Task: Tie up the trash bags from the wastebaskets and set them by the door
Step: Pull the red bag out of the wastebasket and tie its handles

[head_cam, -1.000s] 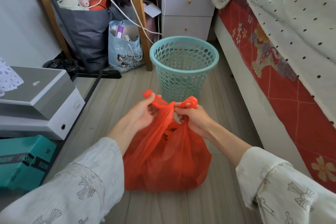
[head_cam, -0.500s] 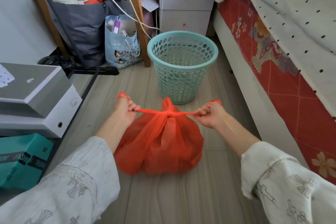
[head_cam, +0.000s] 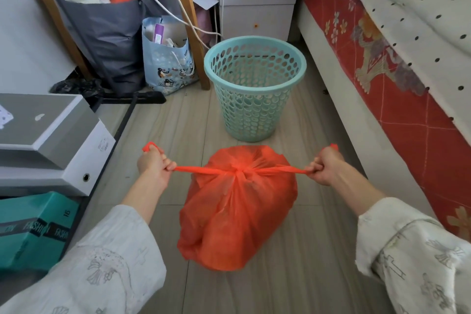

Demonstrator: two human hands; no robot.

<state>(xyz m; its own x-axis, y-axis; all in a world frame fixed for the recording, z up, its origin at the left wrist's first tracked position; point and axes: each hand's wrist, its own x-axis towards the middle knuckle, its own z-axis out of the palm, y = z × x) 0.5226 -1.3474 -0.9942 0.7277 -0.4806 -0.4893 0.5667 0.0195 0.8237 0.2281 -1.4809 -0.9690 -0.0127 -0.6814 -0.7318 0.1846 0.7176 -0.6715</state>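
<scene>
- Your left hand (head_cam: 154,164) has its grip curled tight around one handle strip of the orange trash bag (head_cam: 237,211); the strip's end pokes out above your fist; the strip runs taut from your fingers to the knot (head_cam: 238,170)
- Your right hand (head_cam: 325,167) has its grip clenched on the other handle strip; that strip is stretched just as straight toward the knot; a small orange tip shows above your knuckles
- The two hands are well apart, one on each side of the bag, level with its top
- The trash bag is bulging and closed, its neck gathered at the knot in the middle; it lies between your forearms over the wooden floor (head_cam: 280,275); you cannot tell from this view whether its base touches the boards
- The teal wastebasket (head_cam: 254,86) stands upright just beyond the bag, with no liner in it; through its holes the inside looks bare
- The bed (head_cam: 382,64) with a red patterned side runs along your right; stacked boxes (head_cam: 48,140) sit at your left; a wooden worktop leg (head_cam: 190,23) stands beside the wastebasket, with a blue printed gift bag (head_cam: 167,64) and a grey tote (head_cam: 107,38) behind it
</scene>
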